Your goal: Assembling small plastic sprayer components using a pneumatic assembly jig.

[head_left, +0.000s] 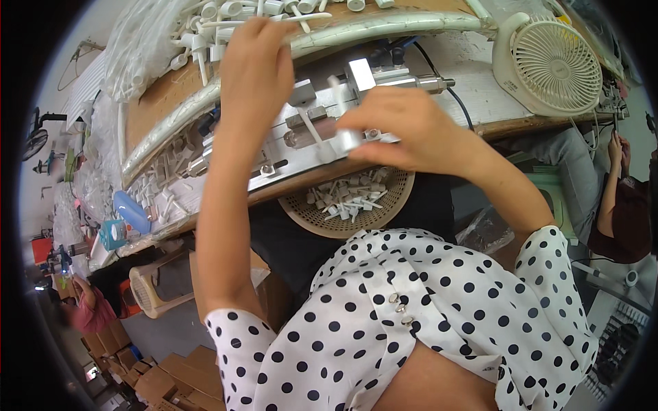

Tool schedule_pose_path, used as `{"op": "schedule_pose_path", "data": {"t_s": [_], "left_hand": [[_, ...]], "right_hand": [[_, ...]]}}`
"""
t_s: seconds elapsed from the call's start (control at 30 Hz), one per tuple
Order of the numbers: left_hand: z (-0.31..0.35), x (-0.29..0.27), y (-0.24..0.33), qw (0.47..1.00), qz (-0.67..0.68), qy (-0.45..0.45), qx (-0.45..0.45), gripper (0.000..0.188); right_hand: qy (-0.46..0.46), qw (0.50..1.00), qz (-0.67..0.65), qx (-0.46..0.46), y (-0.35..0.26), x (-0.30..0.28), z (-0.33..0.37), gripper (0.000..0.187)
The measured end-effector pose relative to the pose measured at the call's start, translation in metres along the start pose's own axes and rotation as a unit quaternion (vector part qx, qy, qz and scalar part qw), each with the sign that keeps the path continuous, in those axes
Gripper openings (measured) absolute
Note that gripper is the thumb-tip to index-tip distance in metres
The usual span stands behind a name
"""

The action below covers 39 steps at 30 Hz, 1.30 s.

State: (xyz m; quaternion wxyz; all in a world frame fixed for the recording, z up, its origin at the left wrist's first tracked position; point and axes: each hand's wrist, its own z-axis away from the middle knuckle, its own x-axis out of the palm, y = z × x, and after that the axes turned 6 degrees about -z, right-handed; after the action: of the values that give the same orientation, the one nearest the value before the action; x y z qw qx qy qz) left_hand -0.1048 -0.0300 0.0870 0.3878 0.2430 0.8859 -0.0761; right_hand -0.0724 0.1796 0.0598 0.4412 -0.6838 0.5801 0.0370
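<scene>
Right above the metal jig (299, 139) on the bench (488, 96), right hand (404, 127) is angled inward, pinching a white piece (349, 140); left hand (255, 72) is way up by the white parts pile (199, 42), can't tell its grip.

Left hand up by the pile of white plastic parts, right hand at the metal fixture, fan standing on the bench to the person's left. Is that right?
Not quite. The head view shows the fan to the person's right. The rest holds: left hand by the white plastic parts, right hand at the metal fixture.
</scene>
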Motion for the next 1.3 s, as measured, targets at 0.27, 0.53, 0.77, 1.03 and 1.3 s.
{"op": "schedule_pose_path", "data": {"t_s": [0.27,0.53,0.77,1.03,1.3], "left_hand": [[-0.043,0.023,-0.025,0.989,-0.103,-0.093,0.047,0.014],[0.016,-0.031,0.015,0.844,0.414,0.121,-0.317,0.013],[0.113,-0.023,0.047,0.847,0.357,0.110,-0.377,0.015],[0.107,-0.003,0.076,0.949,0.184,-0.009,-0.256,0.028],[0.106,0.006,0.075,0.977,0.094,-0.055,-0.181,0.025]], "right_hand": [[-0.125,0.980,0.106,-0.110,0.020,0.038,-0.014,0.026],[-0.109,0.976,0.150,-0.110,0.021,0.052,-0.022,0.017],[-0.060,0.981,0.175,0.053,0.026,0.005,-0.088,0.022],[-0.052,0.930,0.349,0.105,0.076,-0.017,-0.132,0.021],[0.052,0.931,-0.145,0.331,0.056,-0.064,-0.086,0.026]]}}
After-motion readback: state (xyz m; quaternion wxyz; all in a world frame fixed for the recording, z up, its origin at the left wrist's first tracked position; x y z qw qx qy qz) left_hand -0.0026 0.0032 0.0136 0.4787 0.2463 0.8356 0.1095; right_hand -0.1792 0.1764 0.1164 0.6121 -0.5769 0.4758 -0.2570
